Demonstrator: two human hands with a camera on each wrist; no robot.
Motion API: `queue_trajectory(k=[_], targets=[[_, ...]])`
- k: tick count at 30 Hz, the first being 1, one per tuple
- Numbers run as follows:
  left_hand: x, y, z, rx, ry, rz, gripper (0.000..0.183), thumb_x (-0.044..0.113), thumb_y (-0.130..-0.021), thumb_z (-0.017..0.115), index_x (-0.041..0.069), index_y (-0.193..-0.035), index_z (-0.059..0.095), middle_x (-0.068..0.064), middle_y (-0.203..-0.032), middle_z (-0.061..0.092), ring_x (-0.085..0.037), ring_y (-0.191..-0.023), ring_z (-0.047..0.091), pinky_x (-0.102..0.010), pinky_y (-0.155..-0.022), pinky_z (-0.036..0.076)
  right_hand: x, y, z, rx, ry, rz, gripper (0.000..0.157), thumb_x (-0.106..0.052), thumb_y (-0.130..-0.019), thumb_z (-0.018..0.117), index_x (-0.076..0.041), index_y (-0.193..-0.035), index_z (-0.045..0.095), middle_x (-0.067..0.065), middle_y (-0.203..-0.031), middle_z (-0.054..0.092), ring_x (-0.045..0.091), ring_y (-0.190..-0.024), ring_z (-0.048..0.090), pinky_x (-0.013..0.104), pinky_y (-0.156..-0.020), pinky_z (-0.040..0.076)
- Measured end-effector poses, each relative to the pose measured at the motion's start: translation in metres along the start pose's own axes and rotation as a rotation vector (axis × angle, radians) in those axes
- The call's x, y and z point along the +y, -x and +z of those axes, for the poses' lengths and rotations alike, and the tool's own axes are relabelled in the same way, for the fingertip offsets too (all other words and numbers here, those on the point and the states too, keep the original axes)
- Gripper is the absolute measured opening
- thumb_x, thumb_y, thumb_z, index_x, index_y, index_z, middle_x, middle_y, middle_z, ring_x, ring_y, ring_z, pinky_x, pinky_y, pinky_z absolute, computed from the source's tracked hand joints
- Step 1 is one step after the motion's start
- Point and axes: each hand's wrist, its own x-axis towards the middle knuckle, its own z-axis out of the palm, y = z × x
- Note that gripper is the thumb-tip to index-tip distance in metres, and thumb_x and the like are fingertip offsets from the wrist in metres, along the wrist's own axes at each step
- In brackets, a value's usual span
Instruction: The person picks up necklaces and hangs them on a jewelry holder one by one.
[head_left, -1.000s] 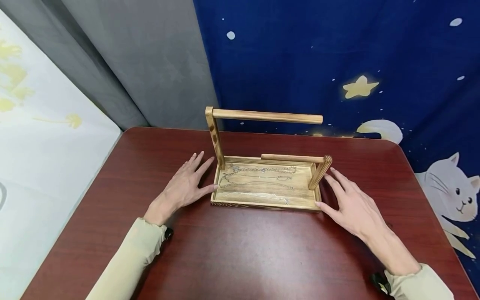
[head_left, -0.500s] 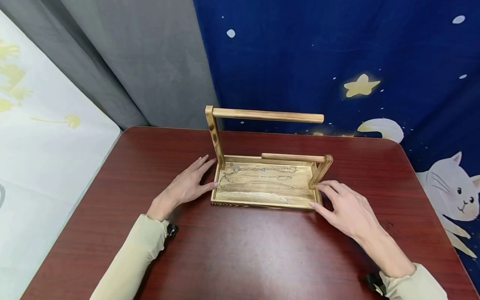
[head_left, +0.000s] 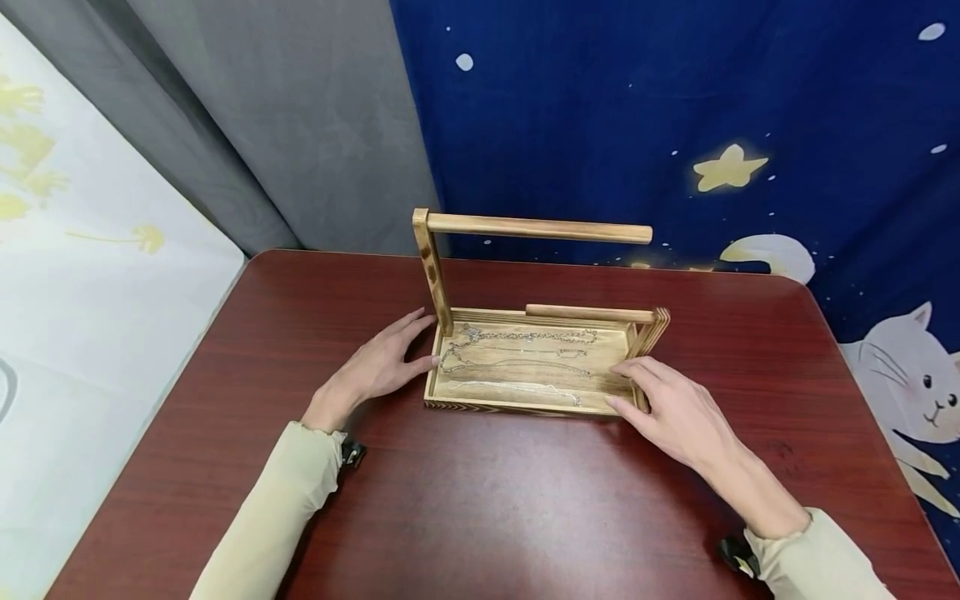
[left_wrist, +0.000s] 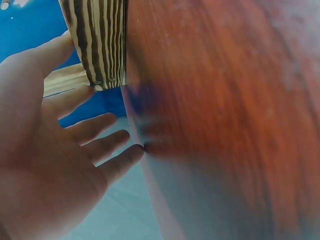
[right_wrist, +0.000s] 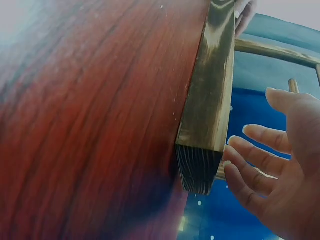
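A wooden jewellery stand stands on the table; its shallow tray [head_left: 517, 409] holds several thin chain necklaces [head_left: 525, 337] laid lengthwise. A tall post with a long bar [head_left: 540, 227] rises at its left, a shorter post with a low bar [head_left: 588, 314] at its right. My left hand [head_left: 375, 367] rests at the tray's left end, thumb by the rim, fingers extended. In the left wrist view those fingers [left_wrist: 117, 165] are spread beside the striped wood. My right hand [head_left: 678, 412] reaches over the tray's right end, hiding that corner; in the right wrist view its fingers are loosely bent, holding nothing.
The dark red table [head_left: 480, 500] extends around the stand. Behind it hang a grey curtain [head_left: 300, 108] and a blue curtain [head_left: 570, 108] with stars and a cat. White patterned cloth [head_left: 90, 333] lies to the left.
My right hand has moved left from outside the tray's right end to over it. The left hand has shifted slightly, its fingers drawn closer together. The necklaces have not visibly moved.
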Motion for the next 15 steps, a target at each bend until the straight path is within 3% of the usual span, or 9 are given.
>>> queue_trajectory(k=[7, 15], targets=[[-0.001, -0.007, 0.0, 0.041, -0.003, 0.065, 0.07, 0.042, -0.097, 0.064, 0.013, -0.154, 0.037, -0.007, -0.158, 0.035, -0.026, -0.142, 0.037, -0.046, -0.112, 0.033, -0.002, -0.005, 0.006, -0.031, -0.097, 0.03, 0.035, -0.037, -0.09, 0.074, -0.016, -0.118, 0.07, -0.005, -0.108, 0.067, 0.012, -0.093, 0.066, 0.039, -0.074, 0.054], [-0.002, -0.011, 0.0, 0.028, 0.06, 0.036, 0.07, 0.037, -0.096, 0.066, 0.011, -0.154, 0.038, -0.012, -0.151, 0.046, -0.03, -0.137, 0.044, -0.048, -0.11, 0.036, -0.006, -0.011, 0.013, -0.049, -0.149, 0.014, 0.036, -0.034, -0.089, 0.076, -0.015, -0.12, 0.07, -0.004, -0.111, 0.068, 0.012, -0.093, 0.066, 0.037, -0.077, 0.054]])
